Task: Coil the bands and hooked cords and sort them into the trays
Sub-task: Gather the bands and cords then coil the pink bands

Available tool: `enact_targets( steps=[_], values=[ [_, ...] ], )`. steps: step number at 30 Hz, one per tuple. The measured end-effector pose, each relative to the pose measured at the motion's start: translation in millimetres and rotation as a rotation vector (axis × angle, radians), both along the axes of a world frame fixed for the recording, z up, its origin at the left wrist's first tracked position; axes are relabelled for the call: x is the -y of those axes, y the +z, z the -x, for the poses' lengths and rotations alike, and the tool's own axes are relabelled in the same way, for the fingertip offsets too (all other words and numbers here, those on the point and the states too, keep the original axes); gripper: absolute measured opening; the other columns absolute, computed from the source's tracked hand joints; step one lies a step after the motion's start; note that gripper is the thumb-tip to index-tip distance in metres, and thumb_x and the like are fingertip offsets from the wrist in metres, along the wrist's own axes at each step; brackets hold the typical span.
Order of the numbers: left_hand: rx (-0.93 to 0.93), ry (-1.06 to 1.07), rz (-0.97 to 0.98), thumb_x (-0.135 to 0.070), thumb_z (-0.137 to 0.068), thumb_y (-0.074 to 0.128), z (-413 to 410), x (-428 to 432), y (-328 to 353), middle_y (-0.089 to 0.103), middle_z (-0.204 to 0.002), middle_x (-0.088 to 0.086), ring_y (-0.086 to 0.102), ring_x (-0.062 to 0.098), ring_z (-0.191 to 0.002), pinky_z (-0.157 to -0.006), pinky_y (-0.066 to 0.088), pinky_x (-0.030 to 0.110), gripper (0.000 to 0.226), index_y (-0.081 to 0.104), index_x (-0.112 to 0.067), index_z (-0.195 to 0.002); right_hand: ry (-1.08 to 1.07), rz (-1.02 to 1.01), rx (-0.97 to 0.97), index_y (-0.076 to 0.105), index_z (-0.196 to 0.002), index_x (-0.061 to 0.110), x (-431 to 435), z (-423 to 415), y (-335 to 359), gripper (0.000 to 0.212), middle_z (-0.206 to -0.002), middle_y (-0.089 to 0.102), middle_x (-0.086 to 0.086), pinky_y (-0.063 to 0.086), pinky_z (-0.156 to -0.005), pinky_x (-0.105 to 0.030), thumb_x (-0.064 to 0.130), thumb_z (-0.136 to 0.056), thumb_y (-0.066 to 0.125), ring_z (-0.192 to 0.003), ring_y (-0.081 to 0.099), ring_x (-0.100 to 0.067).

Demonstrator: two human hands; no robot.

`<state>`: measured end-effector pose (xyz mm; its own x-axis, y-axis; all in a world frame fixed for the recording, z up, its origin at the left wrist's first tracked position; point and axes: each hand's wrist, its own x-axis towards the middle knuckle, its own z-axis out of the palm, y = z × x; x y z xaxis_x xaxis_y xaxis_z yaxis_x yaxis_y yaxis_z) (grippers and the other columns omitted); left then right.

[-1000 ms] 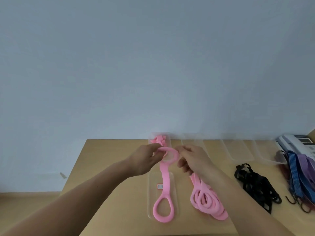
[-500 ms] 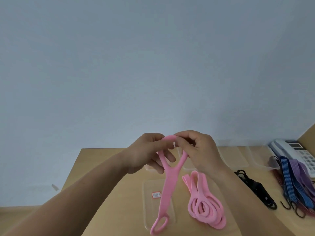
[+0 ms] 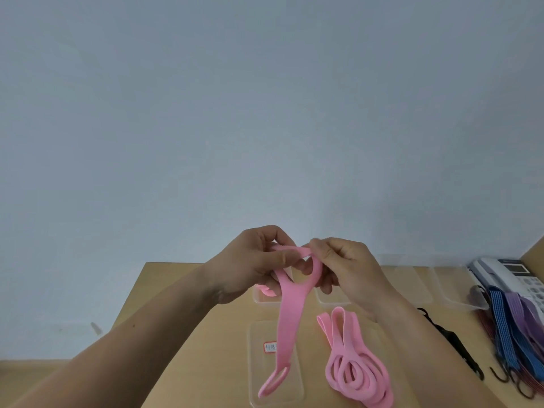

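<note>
Your left hand (image 3: 259, 265) and right hand (image 3: 350, 267) both pinch the pink band's (image 3: 290, 316) top loop — its tail dangles over the clear tray (image 3: 256, 378) on the table (image 3: 182, 295).

Light even, soft, moderately bright; source not determinable. Wall (image 3: 265, 113) above the wooden desk (image 3: 167, 272) darkens toward its upper corners (vignetting). Over the desk, fingertips (image 3: 317, 245) of the right hand (image 3: 350, 269) and the pink band (image 3: 290, 313) show mild blur.
</note>
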<state>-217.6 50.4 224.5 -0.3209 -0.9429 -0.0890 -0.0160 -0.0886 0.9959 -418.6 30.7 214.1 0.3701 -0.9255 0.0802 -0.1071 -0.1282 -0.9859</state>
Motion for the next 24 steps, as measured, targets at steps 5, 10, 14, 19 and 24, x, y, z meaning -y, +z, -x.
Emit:
enact_targets(
  steps=[5, 10, 14, 19, 24],
  values=[
    [0.101, 0.104, 0.044, 0.0, -0.087, 0.071, 2, -1, -4, 0.068, -0.092, 0.032, 0.066, 0.036, -0.076, -0.074, 0.055, 0.047, 0.008, 0.064, 0.0, -0.091, 0.016, 0.07, -0.034, 0.074, -0.081, 0.015, -1, 5, 0, 0.007, -0.063, 0.067, 0.003, 0.046, -0.051, -0.021, 0.01, -0.086, 0.073, -0.051, 0.055, -0.011],
    [0.119, 0.042, -0.127, -0.019, -0.09, 0.07, 6, -2, -3, 0.071, -0.102, 0.026, 0.07, 0.041, -0.092, -0.083, 0.059, 0.046, 0.031, 0.063, 0.006, -0.107, -0.099, 0.317, -0.163, 0.071, -0.083, 0.026, -5, 1, -4, 0.017, -0.072, 0.068, 0.014, 0.046, -0.06, -0.013, 0.009, -0.085, 0.074, -0.062, 0.058, 0.0],
    [0.109, -0.082, -0.256, -0.022, -0.096, 0.061, 2, -3, 0, 0.069, -0.107, 0.031, 0.07, 0.035, -0.086, -0.074, 0.058, 0.037, 0.036, 0.061, 0.01, -0.112, -0.143, 0.527, -0.272, 0.067, -0.084, 0.029, -8, 1, -9, 0.024, -0.08, 0.065, 0.02, 0.043, -0.062, -0.009, 0.006, -0.084, 0.075, -0.07, 0.06, -0.001],
    [-0.024, -0.071, -0.263, -0.009, -0.093, 0.062, 2, -1, 1, 0.071, -0.096, 0.02, 0.068, 0.029, -0.079, -0.069, 0.058, 0.033, 0.019, 0.066, 0.005, -0.106, -0.153, 0.749, -0.299, 0.068, -0.088, 0.02, -8, 2, -9, 0.019, -0.082, 0.061, 0.015, 0.046, -0.063, -0.014, 0.002, -0.082, 0.073, -0.074, 0.059, -0.003],
    [-0.107, -0.01, -0.251, -0.022, -0.095, 0.059, 8, -2, -1, 0.068, -0.101, 0.026, 0.065, 0.034, -0.087, -0.071, 0.058, 0.034, 0.032, 0.068, 0.007, -0.104, -0.151, 0.912, -0.377, 0.069, -0.087, 0.014, -3, 2, -8, 0.014, -0.083, 0.059, 0.01, 0.044, -0.063, -0.013, 0.0, -0.084, 0.071, -0.072, 0.056, -0.001]
  ],
)
